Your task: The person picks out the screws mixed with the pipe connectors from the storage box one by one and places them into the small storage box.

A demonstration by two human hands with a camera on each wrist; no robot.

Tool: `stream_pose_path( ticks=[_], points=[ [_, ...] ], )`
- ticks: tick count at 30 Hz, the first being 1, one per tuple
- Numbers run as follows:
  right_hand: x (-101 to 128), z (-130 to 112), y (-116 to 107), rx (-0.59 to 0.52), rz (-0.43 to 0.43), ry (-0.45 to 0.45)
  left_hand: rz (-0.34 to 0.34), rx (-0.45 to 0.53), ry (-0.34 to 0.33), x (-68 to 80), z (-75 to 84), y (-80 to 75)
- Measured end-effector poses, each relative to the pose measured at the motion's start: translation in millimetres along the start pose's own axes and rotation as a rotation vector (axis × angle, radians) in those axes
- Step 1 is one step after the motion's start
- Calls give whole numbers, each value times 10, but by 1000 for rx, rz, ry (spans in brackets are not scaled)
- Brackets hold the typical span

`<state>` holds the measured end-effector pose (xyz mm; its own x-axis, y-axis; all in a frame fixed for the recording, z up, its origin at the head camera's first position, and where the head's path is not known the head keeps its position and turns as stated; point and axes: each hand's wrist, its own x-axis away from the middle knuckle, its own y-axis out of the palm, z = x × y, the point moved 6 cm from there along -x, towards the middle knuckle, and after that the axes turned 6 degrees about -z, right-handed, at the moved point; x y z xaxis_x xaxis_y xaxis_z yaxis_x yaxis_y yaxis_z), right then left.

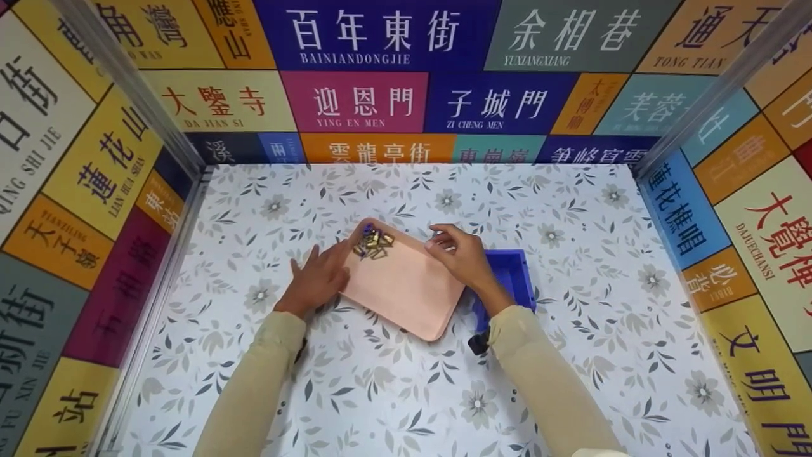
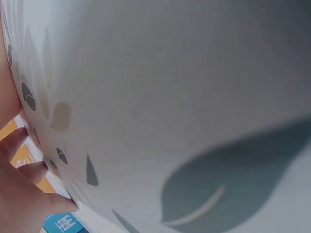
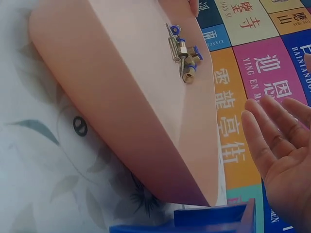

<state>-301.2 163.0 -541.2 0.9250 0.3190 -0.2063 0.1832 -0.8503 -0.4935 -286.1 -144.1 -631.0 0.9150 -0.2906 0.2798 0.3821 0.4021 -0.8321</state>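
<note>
A pink tray (image 1: 406, 285) lies at an angle on the table. Small brass fittings with blue rings (image 1: 374, 242) are heaped in its far left corner; the right wrist view also shows these fittings (image 3: 184, 53). My left hand (image 1: 317, 279) rests at the tray's left side, thumb over the rim and other fingers spread. Its fingertips (image 2: 65, 202) meet the tabletop in the left wrist view. My right hand (image 1: 458, 254) hovers by the tray's far right edge, fingers loosely bent, nothing visible in them. In the right wrist view its palm (image 3: 291, 174) faces the camera.
A blue bin (image 1: 521, 279) stands just right of the tray, partly hidden under my right forearm. Flower-patterned covering (image 1: 355, 393) spreads over the table. Panels printed with place names (image 1: 355, 101) wall the back and both sides.
</note>
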Motion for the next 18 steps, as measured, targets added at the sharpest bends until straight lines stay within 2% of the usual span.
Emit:
stream_pose_path(
  ticks=[4, 10, 18],
  points=[
    [-29, 3, 62, -37, -11, 13, -7, -3, -1, 13, 4, -5],
    [-93, 33, 178, -72, -27, 30, 24, 6, 32, 23, 17, -30],
    [-199, 53, 316, -112, -54, 43, 5, 3, -6, 19, 9, -1]
  ],
)
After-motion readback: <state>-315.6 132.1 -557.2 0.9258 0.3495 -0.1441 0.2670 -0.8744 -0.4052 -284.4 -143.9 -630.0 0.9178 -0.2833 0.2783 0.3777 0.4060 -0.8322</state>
